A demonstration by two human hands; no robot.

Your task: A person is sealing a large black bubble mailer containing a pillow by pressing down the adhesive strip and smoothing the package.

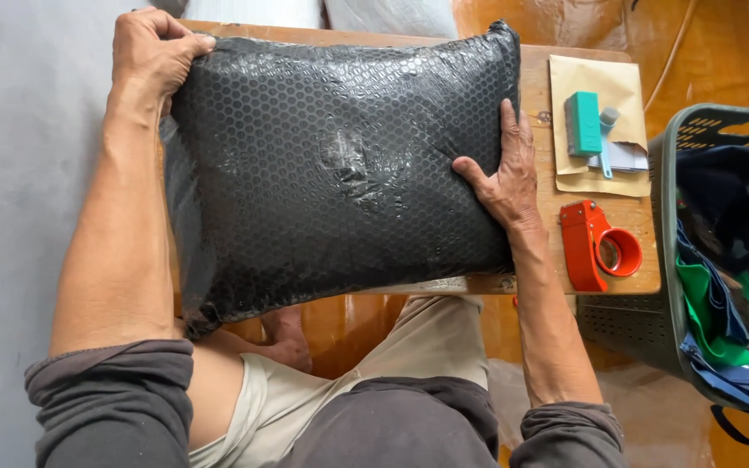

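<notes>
**Padded black parcel held flat on a small wooden table**

A small wooden table (548,251) stands on a glossy orange-brown floor, with a grey surface along the left of the view. Nearly the whole tabletop is covered by a plump black bubble-wrap mailer bag (340,173), which overhangs the table's left and near edges.

The left hand (153,48) is curled shut over the bag's far left corner, pinching the film there. The right hand (504,169) lies open and flat against the bag's right edge, fingers spread, pressing rather than gripping.

The bag looks filled and closed all round, as far as can be seen, with a wrinkled patch at its centre. No tape or label shows on the upper face, so by the look of it packing is done while sealing or labelling is not.

Along the table's right edge lie the tools, all untouched: a brown paper envelope (604,82) at the far right corner, with a teal rectangular block (582,123) and a small teal-handled tool (606,139) on it, and a red tape dispenser (600,247) near the near right corner. Beside the table stands a grey-green plastic laundry basket (682,165) holding green and dark blue folded cloth (726,303).
</notes>
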